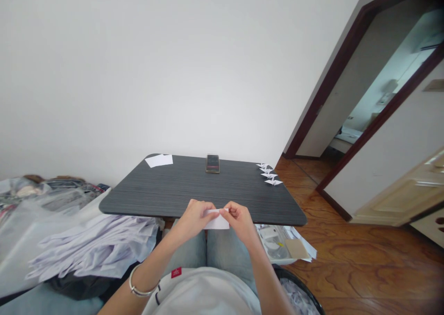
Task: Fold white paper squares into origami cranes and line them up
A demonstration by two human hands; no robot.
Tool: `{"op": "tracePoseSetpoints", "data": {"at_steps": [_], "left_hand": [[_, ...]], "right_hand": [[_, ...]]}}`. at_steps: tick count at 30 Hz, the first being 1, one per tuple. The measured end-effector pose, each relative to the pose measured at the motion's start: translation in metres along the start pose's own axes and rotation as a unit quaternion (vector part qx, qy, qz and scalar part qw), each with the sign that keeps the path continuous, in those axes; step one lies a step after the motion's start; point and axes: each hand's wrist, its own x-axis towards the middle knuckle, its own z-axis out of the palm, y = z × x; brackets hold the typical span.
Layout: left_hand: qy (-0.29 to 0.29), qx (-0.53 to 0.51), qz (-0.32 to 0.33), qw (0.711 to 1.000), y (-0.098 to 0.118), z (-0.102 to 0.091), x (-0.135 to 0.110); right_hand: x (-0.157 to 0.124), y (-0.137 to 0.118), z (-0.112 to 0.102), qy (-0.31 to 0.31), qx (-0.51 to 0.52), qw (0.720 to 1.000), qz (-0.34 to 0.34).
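A small folded white paper (218, 220) is held between both my hands at the near edge of the dark table (180, 192). My left hand (193, 216) pinches its left side with the fingers curled. My right hand (238, 219) pinches its right end, fingers closed on the top edge. A silver bracelet (140, 288) sits on my left wrist.
On the table lie a white sheet (159, 160) at the far left, a small dark upright phone-like object (212, 163) at the far middle, and several folded paper cranes (269, 174) at the right edge. Crumpled white paper (97, 245) piles at my left; a tray (282, 245) sits on the wooden floor.
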Motion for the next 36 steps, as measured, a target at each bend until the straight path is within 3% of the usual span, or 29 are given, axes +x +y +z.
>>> {"op": "tracePoseSetpoints", "data": {"at_steps": [13,36], "left_hand": [[0.029,-0.110,-0.060,0.992,-0.002,-0.005,-0.001],[0.027,-0.146,-0.040,0.988,-0.014,-0.024,-0.007]], "right_hand": [[-0.003,0.001,0.008,0.079,-0.025,0.996,0.008],[-0.001,-0.006,-0.004,0.084,0.036,0.995,0.032]]}}
